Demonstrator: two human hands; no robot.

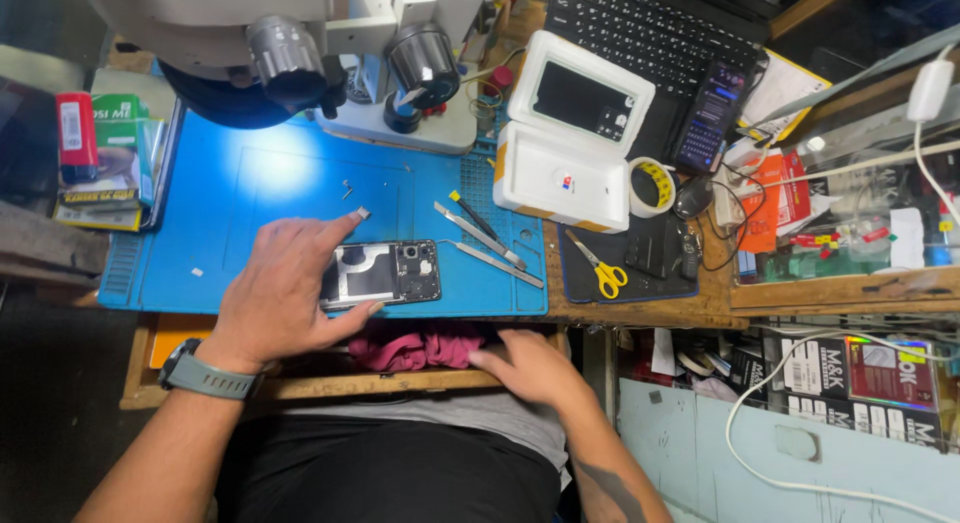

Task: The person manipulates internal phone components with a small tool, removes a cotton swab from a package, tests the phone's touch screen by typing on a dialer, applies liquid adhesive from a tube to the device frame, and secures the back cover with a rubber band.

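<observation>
An opened smartphone (395, 273) lies back-up on the blue work mat (230, 213), its inner boards showing. My left hand (285, 293) rests over the phone's left end, fingers spread, thumb along its near edge. A grey watch sits on that wrist. My right hand (530, 366) lies palm-down in the open drawer below the bench edge, fingertips touching a pink cloth (415, 348). It holds nothing that I can see.
Metal tweezers and pry tools (485, 241) lie right of the phone. Yellow scissors (600, 271), a tape roll (652, 186), a white box with a phone in its lid (570, 133), a laptop (650, 28) and a microscope (330, 53) crowd the bench. Small screws (347, 190) dot the mat.
</observation>
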